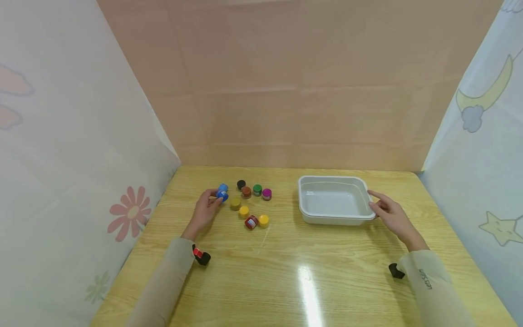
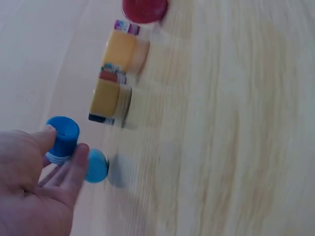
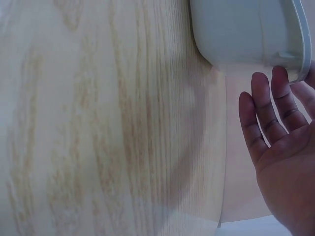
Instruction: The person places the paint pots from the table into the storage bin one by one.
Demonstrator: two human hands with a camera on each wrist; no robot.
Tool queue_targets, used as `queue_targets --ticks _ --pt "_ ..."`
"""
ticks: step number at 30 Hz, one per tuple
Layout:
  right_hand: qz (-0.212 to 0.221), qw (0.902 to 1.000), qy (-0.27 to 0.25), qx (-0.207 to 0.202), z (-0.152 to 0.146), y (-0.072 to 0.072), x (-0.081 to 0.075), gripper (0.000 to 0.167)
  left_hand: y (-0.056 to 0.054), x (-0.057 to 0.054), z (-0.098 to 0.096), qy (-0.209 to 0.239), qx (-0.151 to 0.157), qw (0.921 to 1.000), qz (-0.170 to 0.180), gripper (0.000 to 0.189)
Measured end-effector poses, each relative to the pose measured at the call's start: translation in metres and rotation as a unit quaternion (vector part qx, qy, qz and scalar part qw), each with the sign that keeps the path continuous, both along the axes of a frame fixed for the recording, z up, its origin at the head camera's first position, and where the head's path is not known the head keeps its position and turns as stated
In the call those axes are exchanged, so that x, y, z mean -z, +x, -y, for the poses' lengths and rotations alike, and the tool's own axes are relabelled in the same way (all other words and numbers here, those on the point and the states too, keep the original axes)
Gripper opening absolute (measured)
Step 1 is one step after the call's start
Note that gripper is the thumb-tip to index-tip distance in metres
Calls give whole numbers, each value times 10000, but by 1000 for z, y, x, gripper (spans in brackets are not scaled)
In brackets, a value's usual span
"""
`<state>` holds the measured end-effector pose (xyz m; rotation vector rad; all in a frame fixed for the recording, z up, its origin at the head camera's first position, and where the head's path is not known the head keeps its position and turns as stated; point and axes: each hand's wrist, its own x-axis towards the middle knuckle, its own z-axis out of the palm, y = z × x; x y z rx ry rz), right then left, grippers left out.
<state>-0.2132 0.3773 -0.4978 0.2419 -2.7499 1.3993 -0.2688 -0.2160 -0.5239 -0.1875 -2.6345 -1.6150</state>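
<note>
My left hand (image 1: pixel 204 210) pinches a small blue-lidded paint jar (image 2: pixel 65 133) between thumb and fingers. In the left wrist view that jar is tilted beside a light-blue-lidded jar (image 2: pixel 97 166), which stands just past the fingertips. At the right, a white rectangular basin (image 1: pixel 337 219) sits on the table, its inside bare. My right hand (image 1: pixel 390 215) holds the right end of its rim, thumb at the edge. In the right wrist view, the other fingers (image 3: pixel 264 103) reach under the lip, and most of the thumb is out of sight.
Several more small jars stand left of centre: black (image 1: pixel 241 185), brown (image 1: pixel 246 192), green (image 1: pixel 257 190), purple (image 1: pixel 267 194), ochre (image 1: pixel 235 204) and yellow (image 1: pixel 263 221) ones. A dark red jar (image 1: pixel 251 222) lies on its side. Walls enclose the wooden table (image 1: pixel 245 281) at back and sides.
</note>
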Motion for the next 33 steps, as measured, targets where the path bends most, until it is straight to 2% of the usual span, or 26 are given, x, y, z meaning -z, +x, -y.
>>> queue_targets --ticks 5,11,22,28,33 --pt "-3 10000 36 2 -1 -1 -1 56 2 -3 -7 809 85 9966 108 41" --pt "-6 10000 42 36 -3 -2 2 56 2 -5 -15 1250 167 9919 154 40" --pt "24 9999 105 15 -3 -4 2 53 4 -12 -23 952 195 9952 138 41" --pt "32 9999 122 61 -2 -3 2 55 5 -14 -30 1159 311 9928 15 44" --pt "45 10000 28 55 -2 -2 1 56 6 -17 -38 1234 392 9914 -172 40"
